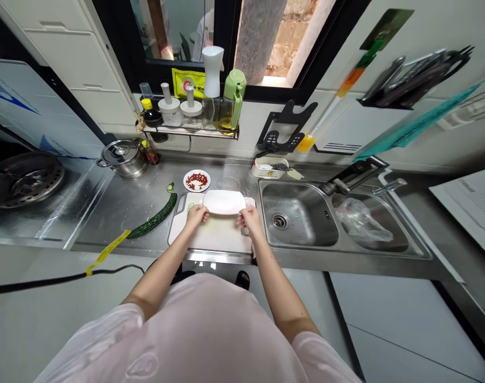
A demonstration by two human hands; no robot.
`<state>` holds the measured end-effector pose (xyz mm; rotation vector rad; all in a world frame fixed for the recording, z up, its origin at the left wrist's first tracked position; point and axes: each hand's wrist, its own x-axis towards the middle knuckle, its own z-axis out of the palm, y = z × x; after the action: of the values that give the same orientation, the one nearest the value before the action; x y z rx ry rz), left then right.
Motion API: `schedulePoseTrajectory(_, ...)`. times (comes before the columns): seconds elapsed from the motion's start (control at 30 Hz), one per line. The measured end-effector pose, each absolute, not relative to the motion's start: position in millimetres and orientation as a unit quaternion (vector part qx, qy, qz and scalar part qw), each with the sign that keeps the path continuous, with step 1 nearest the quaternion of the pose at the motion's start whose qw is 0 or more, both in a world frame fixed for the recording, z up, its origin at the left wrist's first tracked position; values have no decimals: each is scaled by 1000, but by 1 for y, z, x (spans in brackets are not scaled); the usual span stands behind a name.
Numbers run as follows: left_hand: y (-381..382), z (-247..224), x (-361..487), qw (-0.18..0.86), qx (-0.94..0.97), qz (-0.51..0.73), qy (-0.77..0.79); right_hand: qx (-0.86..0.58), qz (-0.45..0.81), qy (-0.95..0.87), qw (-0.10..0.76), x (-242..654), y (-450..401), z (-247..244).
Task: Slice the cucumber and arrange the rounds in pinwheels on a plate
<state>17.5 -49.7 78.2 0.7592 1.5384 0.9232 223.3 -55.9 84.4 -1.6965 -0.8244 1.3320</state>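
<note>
A white oblong plate point(224, 202) is held between my two hands over the cutting board point(220, 239). My left hand point(197, 215) grips its left end, fingers closed on the rim. At the opposite end, my right hand point(249, 219) pinches the rim the same way. Pale green bits lie on the board beside my left hand, partly covered. Just behind the board is a small white plate point(197, 181) with chopped red pieces. To the left lies a long dark green cucumber point(155, 217), with a cut-off end piece point(170, 187) near its tip.
A double sink point(302, 215) is to the right, with a faucet point(354, 175) and a clear plastic bag point(362, 221). Left stand a lidded steel pot point(124, 158) and a wok point(24, 178). Seasoning jars and an oil bottle point(231, 101) stand on a wall rack point(190, 131).
</note>
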Motion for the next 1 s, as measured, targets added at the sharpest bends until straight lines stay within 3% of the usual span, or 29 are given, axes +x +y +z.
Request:
schedulePoseTrajectory(0.67, -114, 18, -6, 559, 325, 453, 613, -640, 543, -324, 437, 204, -116, 27)
schedulePoseTrajectory(1.0, -122, 2, -10, 479, 391, 346, 706, -685, 511, -365, 369, 207, -123, -2)
